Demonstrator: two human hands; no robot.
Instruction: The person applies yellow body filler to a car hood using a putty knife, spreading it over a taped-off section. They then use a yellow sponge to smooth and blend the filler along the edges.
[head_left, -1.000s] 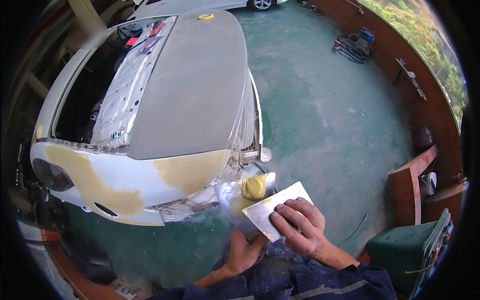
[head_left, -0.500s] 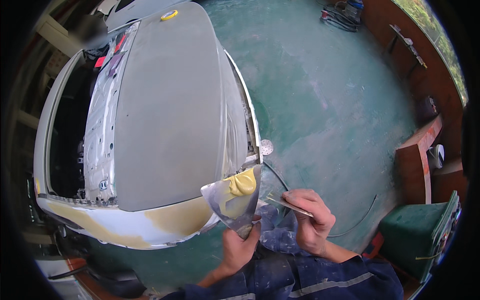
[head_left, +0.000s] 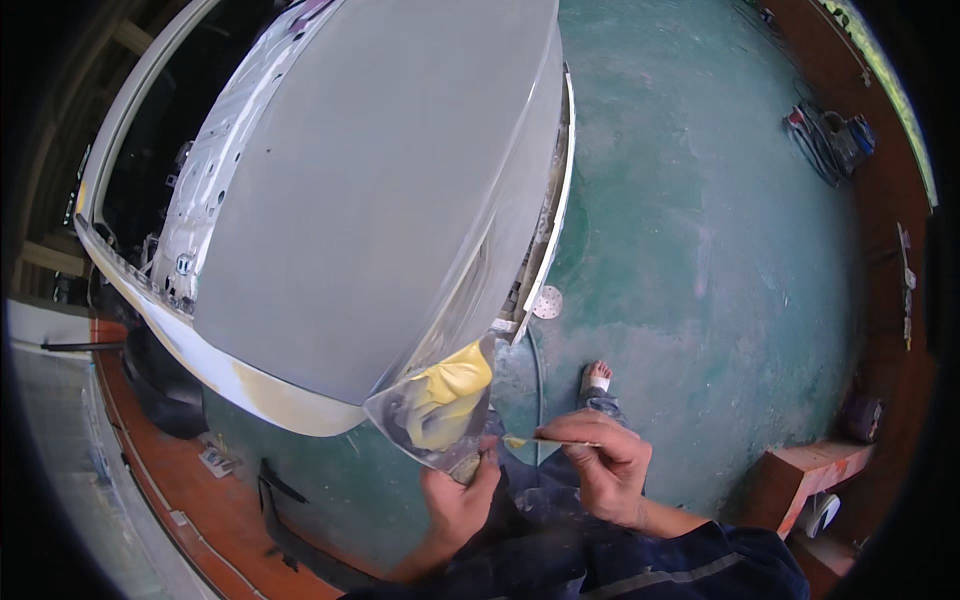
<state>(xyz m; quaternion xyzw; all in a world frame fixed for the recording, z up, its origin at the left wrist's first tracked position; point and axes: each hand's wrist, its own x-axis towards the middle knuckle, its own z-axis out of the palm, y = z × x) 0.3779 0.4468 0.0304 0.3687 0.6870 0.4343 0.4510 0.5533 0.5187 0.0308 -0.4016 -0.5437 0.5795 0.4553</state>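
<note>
My left hand (head_left: 455,505) is closed around the short handle of a wide putty knife (head_left: 392,408). A thick dollop of yellow filler (head_left: 455,375) lies on its grey blade, with a thinner smear below. My right hand (head_left: 612,470) pinches a thin flat spreader (head_left: 568,442), seen nearly edge-on. A little yellow filler clings to the spreader's left tip, which is apart from the putty knife. Just beyond the putty knife is the corner of a car's large matt grey panel (head_left: 350,180). The blade hides part of that corner.
White bodywork with tan filler patches (head_left: 255,390) edges the car. A round perforated disc (head_left: 548,302) and a hose (head_left: 539,380) lie beside it on the green floor (head_left: 700,250). A vacuum (head_left: 850,145) stands far right, a red-brown ledge (head_left: 800,470) nearer. Black trim (head_left: 165,390) is at left.
My view has turned and shifted; the yellow tape roll and green bin have left it. My right hand has lowered slightly, and its spreader now lies nearly level. Both hands keep their holds.
</note>
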